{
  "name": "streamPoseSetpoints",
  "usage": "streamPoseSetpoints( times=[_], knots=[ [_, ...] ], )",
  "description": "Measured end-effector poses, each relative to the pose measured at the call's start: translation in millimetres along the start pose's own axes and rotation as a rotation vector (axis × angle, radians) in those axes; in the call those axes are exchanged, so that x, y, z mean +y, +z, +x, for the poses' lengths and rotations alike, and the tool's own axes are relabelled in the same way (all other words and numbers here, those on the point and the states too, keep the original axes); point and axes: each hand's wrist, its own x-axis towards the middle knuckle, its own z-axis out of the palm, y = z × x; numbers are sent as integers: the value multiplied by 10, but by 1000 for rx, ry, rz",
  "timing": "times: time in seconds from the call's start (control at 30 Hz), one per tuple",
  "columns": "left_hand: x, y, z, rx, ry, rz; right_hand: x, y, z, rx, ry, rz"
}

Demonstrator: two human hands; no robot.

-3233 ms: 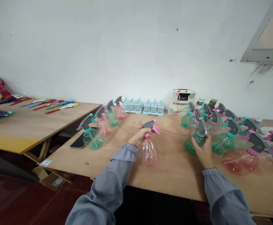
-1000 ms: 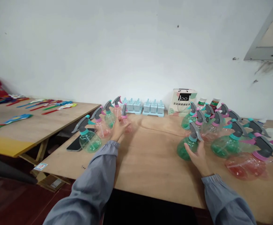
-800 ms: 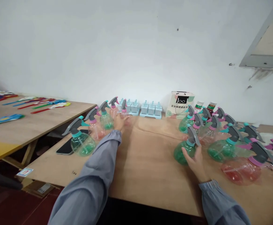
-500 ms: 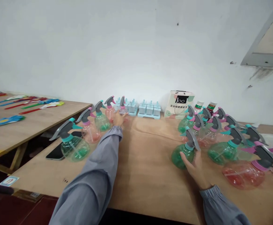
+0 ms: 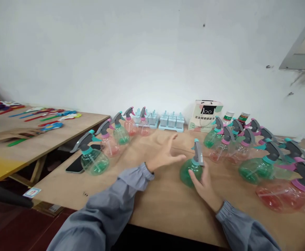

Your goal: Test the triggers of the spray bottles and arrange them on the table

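My right hand is wrapped round the body of a green spray bottle with a grey trigger and teal collar, standing upright near the middle of the wooden table. My left hand hovers open just left of it, fingers spread, holding nothing. A pink spray bottle stands at the far end of a row of several pink and green spray bottles along the table's left side. Both arms wear grey sleeves.
A crowd of several pink and green spray bottles fills the right side. Light blue moulds and a white box stand by the wall. A black phone lies by the left edge. A second table holds coloured items.
My left hand let go of the pink bottle at the row's far end and drew back toward the middle. My right hand slid the green bottle leftward out of the crowd.
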Motion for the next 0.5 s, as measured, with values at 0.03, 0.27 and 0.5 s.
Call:
streamPoseSetpoints(
  times=[0.03,0.27,0.5],
  knots=[
    [97,112,-75,-17,-47,-42,-56,72,13,7,-18,-21],
    [258,392,-211,11,-131,-135,-265,458,18,-11,-129,-82],
    [-41,262,-140,33,-87,-200,-164,28,320,-92,-223,-31]
  ],
)
